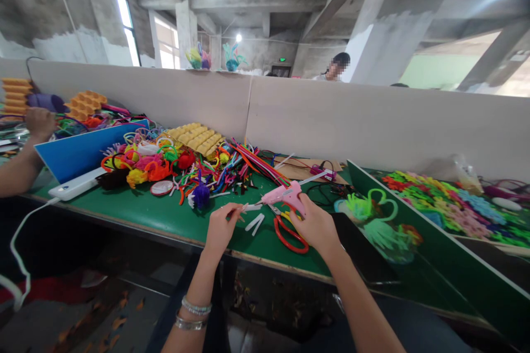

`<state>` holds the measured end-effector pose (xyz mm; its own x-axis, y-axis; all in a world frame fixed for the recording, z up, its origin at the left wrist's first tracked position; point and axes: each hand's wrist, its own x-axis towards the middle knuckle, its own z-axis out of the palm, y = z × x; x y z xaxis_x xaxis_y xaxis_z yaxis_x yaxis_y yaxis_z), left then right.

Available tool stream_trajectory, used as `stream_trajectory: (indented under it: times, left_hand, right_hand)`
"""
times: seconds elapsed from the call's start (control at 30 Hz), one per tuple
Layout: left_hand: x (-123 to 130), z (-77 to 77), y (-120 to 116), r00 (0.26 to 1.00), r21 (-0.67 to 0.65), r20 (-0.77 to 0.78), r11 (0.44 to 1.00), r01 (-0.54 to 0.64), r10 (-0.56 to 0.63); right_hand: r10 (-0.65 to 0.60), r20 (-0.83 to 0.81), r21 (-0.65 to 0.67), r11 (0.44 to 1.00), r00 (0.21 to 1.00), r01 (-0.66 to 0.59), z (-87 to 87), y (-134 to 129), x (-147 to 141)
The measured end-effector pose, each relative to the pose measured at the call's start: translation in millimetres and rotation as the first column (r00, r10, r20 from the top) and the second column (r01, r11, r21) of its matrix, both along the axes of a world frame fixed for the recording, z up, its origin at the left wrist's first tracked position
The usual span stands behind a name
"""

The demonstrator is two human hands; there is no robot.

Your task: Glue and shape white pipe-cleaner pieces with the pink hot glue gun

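My right hand (317, 225) is wrapped round the handle of a pink hot glue gun (284, 194), with a pale glue stick (313, 178) sticking out of its back end. The gun's nozzle points left, toward my left hand (224, 223). Its fingertips pinch a small white strip (252, 207) right by the nozzle; I cannot tell whether they touch. Below the gun lie scissors with red handles (292, 236), partly hidden by my right hand. Two short white strips (254, 223) rest on the green table (182, 220) between my hands.
Pipe cleaners (215, 168) and a yellow egg-crate tray (196, 138) are heaped behind. A purple pom-pom (201, 196) stands at left. A black tablet-like slab (362, 251) and green pipe-cleaner pieces (381, 231) lie right. A co-worker's hand (40, 124) is beyond the blue divider (91, 149).
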<state>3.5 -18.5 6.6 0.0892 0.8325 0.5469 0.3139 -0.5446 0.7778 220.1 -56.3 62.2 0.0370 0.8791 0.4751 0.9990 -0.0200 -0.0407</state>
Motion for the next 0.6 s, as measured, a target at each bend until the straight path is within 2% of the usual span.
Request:
stream_trajectory:
  times: [0.6]
  left_hand:
    - [-0.7,0.3,0.7,1.0,0.009,0.014,1.0,-0.002,0.002]
  right_hand:
    - [-0.043,0.026,0.035,0.999,0.999,0.042,1.1,-0.1,5.5]
